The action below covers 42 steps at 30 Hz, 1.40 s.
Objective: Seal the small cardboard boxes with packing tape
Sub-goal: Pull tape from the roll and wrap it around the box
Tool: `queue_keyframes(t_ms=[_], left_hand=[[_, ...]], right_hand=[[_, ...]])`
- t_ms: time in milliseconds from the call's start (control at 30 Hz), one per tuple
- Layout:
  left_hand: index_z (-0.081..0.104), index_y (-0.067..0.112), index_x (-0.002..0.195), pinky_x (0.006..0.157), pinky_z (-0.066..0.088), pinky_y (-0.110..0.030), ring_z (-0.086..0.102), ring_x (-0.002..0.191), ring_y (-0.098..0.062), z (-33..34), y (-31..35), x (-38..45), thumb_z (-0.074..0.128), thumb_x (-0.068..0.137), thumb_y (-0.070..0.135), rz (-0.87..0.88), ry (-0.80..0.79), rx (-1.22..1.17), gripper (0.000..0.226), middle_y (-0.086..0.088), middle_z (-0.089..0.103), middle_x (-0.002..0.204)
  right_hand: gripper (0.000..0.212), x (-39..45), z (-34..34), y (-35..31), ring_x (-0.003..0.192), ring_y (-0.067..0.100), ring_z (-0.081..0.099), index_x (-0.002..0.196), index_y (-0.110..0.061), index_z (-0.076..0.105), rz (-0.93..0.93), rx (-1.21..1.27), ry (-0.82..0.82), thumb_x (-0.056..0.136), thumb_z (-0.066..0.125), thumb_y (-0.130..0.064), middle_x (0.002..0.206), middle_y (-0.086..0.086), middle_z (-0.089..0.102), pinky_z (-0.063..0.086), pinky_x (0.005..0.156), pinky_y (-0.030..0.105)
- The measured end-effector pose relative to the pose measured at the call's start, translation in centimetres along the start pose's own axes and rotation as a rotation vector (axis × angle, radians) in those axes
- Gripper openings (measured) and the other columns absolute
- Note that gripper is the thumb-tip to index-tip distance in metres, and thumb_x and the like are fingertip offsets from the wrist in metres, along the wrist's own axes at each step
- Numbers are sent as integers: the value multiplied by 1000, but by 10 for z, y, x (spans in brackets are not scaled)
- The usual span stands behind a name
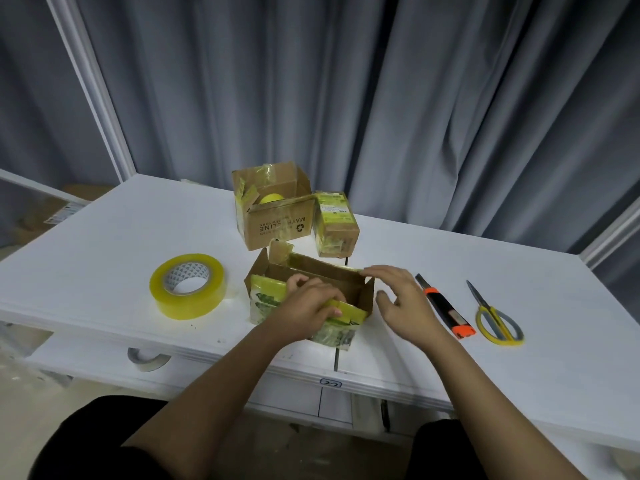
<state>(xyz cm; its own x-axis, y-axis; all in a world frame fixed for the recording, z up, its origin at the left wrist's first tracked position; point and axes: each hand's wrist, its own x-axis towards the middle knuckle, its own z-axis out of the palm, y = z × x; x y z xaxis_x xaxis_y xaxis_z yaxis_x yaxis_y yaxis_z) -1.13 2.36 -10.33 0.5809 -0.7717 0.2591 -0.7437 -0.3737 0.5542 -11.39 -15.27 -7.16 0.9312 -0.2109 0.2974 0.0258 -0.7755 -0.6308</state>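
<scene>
Near the table (104, 237) edge, the left hand (308, 306) grips an open cardboard box's (360, 296) near flap; the right hand (401, 299), fingers spread, seemingly touches its far flap.

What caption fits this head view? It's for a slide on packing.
Both hands fold the flaps of an open cardboard box on a white table, tape roll nearby.

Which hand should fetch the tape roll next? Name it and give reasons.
Left. The tape roll lies left of the open box, on the left hand's side; the right hand would have to cross the box.
</scene>
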Motion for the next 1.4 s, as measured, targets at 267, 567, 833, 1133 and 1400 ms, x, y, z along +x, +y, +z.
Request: queue_keyframes(t_ms=[267,567,833,1133,1400], left_hand=[[75,23,92,97,8,-30,51,108,-14,-30,4,-10,67,84,27,223,4,260,11,10,68,102],[52,36,132,104,19,-36,24,135,-19,-71,-13,-11,48,91,13,-56,21,602,47,6,31,150],[52,12,117,74,45,-34,59,99,-29,-27,46,0,53,93,44,-244,-173,241,40,-9,62,109],[54,22,108,73,44,-31,59,97,-23,-39,23,0,58,84,12,-246,-85,438,26,-2,63,109],[52,20,123,98,29,-33,50,115,-22,-11,31,9,49,96,32,-71,-81,400,30,-1,58,123]], right_hand=[[35,52,6,-16,86,19,59,123,-23,58,311,-203,-266,89,62,-21,102,4,66,47,73,28],[12,-17,45,-25,62,18,64,106,-27,53,382,386,31,96,54,-32,75,3,65,57,62,44],[61,36,17,1,140,27,23,139,-23,42,-126,-567,-175,83,51,0,147,0,41,19,111,38],[24,7,27,1,106,16,39,104,-21,63,-221,-378,-21,84,62,-33,105,-7,52,31,94,33],[36,-10,25,21,132,5,33,124,-29,57,-39,-408,-75,89,61,-39,127,-10,55,-3,111,29]])
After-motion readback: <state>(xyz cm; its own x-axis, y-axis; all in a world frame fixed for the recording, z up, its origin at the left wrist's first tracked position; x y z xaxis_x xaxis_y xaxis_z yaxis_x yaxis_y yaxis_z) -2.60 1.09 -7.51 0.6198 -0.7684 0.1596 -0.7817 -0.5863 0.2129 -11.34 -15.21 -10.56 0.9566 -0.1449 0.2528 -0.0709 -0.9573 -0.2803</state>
